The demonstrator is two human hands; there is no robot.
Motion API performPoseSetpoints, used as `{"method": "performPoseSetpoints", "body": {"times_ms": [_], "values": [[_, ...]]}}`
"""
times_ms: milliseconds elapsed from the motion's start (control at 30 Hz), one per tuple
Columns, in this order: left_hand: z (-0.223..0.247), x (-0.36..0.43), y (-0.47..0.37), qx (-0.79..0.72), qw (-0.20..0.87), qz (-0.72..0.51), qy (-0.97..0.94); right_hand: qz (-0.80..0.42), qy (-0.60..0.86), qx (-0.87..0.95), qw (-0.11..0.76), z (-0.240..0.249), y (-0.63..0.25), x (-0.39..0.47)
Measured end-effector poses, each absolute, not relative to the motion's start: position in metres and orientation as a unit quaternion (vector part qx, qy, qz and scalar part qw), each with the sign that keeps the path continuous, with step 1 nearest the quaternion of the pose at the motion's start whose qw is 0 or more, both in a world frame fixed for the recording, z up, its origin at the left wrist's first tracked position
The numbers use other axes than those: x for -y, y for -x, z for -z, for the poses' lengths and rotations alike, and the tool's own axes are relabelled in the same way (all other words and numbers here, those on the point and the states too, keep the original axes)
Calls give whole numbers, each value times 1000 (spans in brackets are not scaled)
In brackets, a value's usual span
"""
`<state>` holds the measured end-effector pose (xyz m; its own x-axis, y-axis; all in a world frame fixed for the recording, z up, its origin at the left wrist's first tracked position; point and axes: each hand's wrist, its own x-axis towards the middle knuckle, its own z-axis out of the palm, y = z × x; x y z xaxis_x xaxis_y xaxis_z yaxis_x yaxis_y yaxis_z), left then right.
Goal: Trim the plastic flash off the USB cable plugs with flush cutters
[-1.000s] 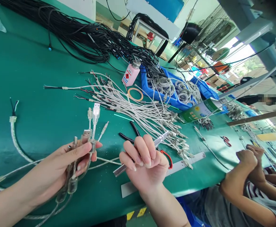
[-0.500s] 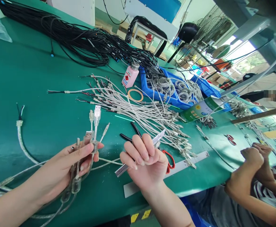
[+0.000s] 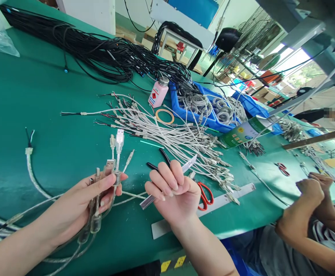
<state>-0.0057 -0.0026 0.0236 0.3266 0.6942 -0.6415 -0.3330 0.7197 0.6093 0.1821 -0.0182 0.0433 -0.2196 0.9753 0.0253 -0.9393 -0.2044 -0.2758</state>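
My left hand (image 3: 79, 205) is closed around several clear-jacketed USB cables (image 3: 119, 141), their metal plugs pointing up between thumb and fingers. Below the palm hang translucent cable lumps (image 3: 95, 223). To the right, my right hand (image 3: 174, 191) is raised in a fist around a slim silver craft knife (image 3: 190, 163); its pointed end sticks out at upper right and the other end at lower left. The knife is apart from the cables. Behind this hand lie black-handled pliers (image 3: 165, 156), partly hidden, and red-handled scissors (image 3: 205, 196) beside a steel ruler (image 3: 246, 188).
A pile of white cables (image 3: 167, 134) with stripped ends spreads across the green table (image 3: 26, 96). Beyond it are a pink bottle (image 3: 158, 93), a tape ring (image 3: 164, 116), blue bins (image 3: 174, 101), a green can (image 3: 242, 134) and black cables (image 3: 98, 53). A co-worker's hands (image 3: 311, 189) are at right.
The view has shifted slightly, so most things sit a little further right. Both hands keep their grips; my right hand has come slightly closer to the left one.
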Motion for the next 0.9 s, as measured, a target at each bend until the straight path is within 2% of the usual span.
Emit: {"method": "performPoseSetpoints", "body": {"times_ms": [267, 400, 500, 600, 667, 700, 900], "values": [[-20, 2, 7, -468, 797, -325, -199, -765, 120, 126, 620, -40, -183, 13], [-20, 4, 8, -458, 802, -325, -204, -733, 255, 224, 590, -36, -189, 7], [-22, 5, 8, -452, 807, -318, -209, -612, 448, 372, 535, -30, -201, 2], [-23, 4, 8, -443, 810, -321, -214, -396, 591, 537, 453, -22, -216, -5], [-22, 3, 8, -431, 811, -331, -219, -269, 635, 614, 385, -17, -224, -11], [-21, 2, 8, -424, 811, -335, -222, -232, 643, 634, 362, -14, -227, -15], [-20, 1, 7, -408, 813, -339, -241, -186, 639, 676, 315, 12, -226, -38]]}}
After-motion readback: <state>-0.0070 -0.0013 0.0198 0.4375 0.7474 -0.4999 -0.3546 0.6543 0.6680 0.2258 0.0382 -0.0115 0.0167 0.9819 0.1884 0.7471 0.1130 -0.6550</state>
